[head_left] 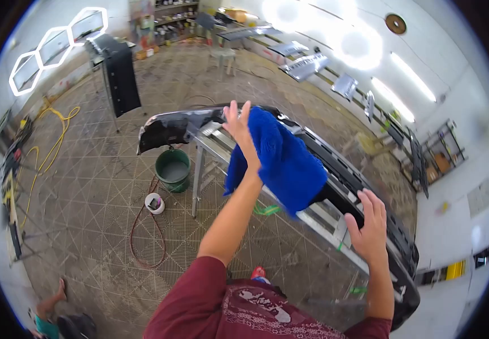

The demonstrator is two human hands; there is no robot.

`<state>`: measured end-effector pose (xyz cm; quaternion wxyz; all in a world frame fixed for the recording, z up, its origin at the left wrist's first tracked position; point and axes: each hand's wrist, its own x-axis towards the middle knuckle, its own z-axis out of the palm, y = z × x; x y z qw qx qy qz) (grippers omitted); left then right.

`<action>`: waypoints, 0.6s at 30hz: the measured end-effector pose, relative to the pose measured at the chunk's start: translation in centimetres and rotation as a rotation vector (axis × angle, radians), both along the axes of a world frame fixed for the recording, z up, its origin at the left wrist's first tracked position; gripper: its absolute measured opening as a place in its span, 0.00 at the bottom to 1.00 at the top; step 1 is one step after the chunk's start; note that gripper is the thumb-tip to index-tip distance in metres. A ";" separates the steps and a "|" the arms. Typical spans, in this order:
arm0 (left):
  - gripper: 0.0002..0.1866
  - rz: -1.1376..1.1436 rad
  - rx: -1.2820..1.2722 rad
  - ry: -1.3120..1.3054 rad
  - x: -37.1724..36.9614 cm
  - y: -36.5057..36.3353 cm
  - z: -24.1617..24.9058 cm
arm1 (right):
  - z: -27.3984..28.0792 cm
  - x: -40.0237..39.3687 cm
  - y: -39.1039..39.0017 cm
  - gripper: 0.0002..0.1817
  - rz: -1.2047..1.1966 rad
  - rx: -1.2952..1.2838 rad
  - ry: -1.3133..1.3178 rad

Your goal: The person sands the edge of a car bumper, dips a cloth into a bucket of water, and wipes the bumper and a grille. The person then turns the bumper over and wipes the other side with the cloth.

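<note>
A blue microfiber cloth (283, 161) is bunched at its top and hangs over a long black car bumper (343, 165). The bumper lies across a metal stand (324, 227). My left hand (239, 131) is at the cloth's left edge, its visible fingers stretched out and apart, and my wrist overlaps the blue fabric. To the right of the cloth, my right hand (370, 226) is above the bumper with thumb and fingers spread. Nothing shows in its grasp.
Below the bumper's left end stand a green bucket (173, 185) and a small white tub (154, 204). A reddish hose (133, 247) curls on the floor. Another black panel (121, 82) stands behind. At lower left, a person's leg (49, 303) shows.
</note>
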<state>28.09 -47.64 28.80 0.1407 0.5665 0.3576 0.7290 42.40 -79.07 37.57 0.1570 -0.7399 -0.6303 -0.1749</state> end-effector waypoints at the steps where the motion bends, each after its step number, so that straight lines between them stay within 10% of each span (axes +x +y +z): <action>1: 0.28 -0.030 -0.012 0.007 0.7 -0.7 -0.8 | 0.0 -0.8 0.8 0.32 -0.028 0.039 0.051; 3: 0.32 -0.052 0.132 0.507 1.8 -3.1 -3.2 | -1.2 -0.7 2.3 0.31 -0.076 0.038 0.037; 6: 0.36 -0.465 0.279 0.507 2.6 -10.6 -6.4 | -2.9 -0.5 3.7 0.28 -0.136 0.018 0.019; 13: 0.32 -0.144 0.341 0.777 0.0 -4.3 -9.6 | -2.8 -0.2 2.3 0.25 -0.112 0.005 0.104; 18: 0.26 -0.263 0.233 0.289 -1.8 -5.6 -9.8 | -2.6 0.5 2.3 0.25 -0.057 0.059 0.188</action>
